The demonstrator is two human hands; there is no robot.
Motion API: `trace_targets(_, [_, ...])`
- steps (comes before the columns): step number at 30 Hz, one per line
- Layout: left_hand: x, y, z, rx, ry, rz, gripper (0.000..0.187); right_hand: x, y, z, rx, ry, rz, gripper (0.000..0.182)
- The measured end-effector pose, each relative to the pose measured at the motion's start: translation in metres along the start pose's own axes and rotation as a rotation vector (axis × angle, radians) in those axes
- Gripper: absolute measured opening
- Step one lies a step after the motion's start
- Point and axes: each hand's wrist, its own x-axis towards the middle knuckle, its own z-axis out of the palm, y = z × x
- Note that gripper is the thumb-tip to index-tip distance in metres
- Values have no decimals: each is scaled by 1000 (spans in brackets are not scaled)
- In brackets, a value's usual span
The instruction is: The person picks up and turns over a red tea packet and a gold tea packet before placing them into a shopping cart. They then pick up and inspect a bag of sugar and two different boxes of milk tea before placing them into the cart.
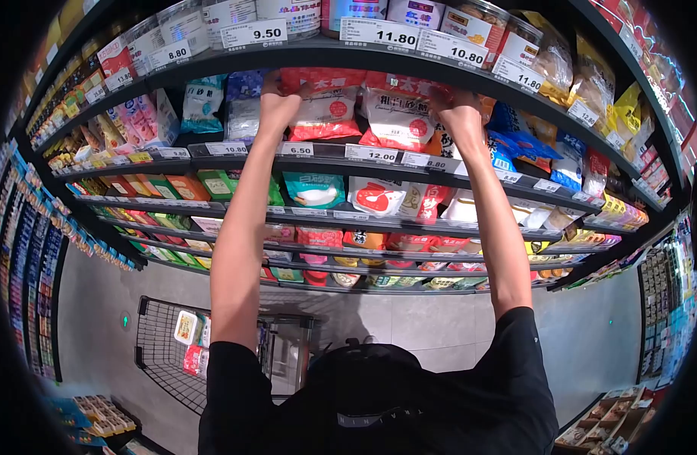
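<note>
Both my arms reach up to a shelf of bagged goods. At the upper left corner of a red and white bag point(325, 112), my left hand point(280, 105) has its fingers curled against the packaging. My right hand point(460, 114) is at the upper right of a second red and white bag point(398, 117), its fingertips partly hidden at the bag's edge. The two bags stand side by side behind the price tags 6.50 and 12.00. Blue bags point(515, 144) lie just right of my right hand, and a clear white bag point(243, 117) is left of my left hand.
Above, a shelf edge point(318, 54) with price tags carries jars. Lower shelves hold more bags, among them a teal one point(313, 189). A wire shopping cart point(170, 360) with a few packages stands at the lower left. Other shelving point(667, 303) is at the far right.
</note>
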Motion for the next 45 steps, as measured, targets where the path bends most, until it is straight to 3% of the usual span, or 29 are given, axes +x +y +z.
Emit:
trace_targets(2, [5,-10,-4,46,-2,-86,46,-3,-9,-2,23,1,16,30])
trace_targets(5, [6,-14,-5,175,98,-77,43,-29,-32,-16,135,-21,217,34])
trace_targets(8, [14,-11,-7,339,20,0,49,-69,-37,-10,236,234,-34,49])
trace_targets(12, [11,-5,1,527,88,-30,54,-148,-61,-11,399,109,33,43])
trace_targets(14, [-3,5,-3,495,181,253,58,-191,-65,-8,451,45,98,40])
trace_targets(16, [-29,1,-16,566,195,416,67,-233,-66,-1,545,-65,242,37])
trace_targets(17, [-59,16,-17,510,202,382,60,-252,-69,1,587,-121,321,36])
trace_targets(19, [-122,48,-21,280,144,127,46,-281,-84,1,625,-163,457,30])
trace_targets(20, [-154,32,-35,235,138,86,42,-303,-86,12,659,-148,448,25])
trace_targets(21, [-188,34,-39,333,150,172,35,-319,-86,24,695,-131,437,22])
trace_targets(22, [-232,12,-59,253,176,8,28,-325,-87,25,704,-109,457,22])
trace_targets(23, [-270,14,-61,296,229,-69,24,-330,-87,23,705,-260,395,19])
trace_targets(24, [-308,8,-74,336,181,-198,21,-334,-88,22,701,-414,327,16])
trace_targets(27, [-407,1,-105,580,138,-564,20,-333,-89,18,709,-431,306,14])
trace_targets(29, [-464,6,-117,504,93,-546,25,-338,-85,20,716,-448,308,14])
trace_targets(31, [-492,28,-113,888,-90,-282,30,-343,-80,17,683,-519,324,16])
trace_targets(32, [-504,35,-110,913,-136,-312,34,-346,-77,17,690,-537,328,16])
trace_targets(35, [-542,18,-120,402,229,-866,33,-353,-72,14,712,-609,354,16])
trace_targets(39, [-541,24,-126,563,-31,-863,35,-359,-73,14,716,-606,283,17])
trace_targets(44, [-548,34,-111,320,200,-1073,29,-369,-85,12,703,-854,214,19])
trace_targets(45, [-541,45,-109,580,31,-930,29,-367,-93,10,723,-946,234,19])
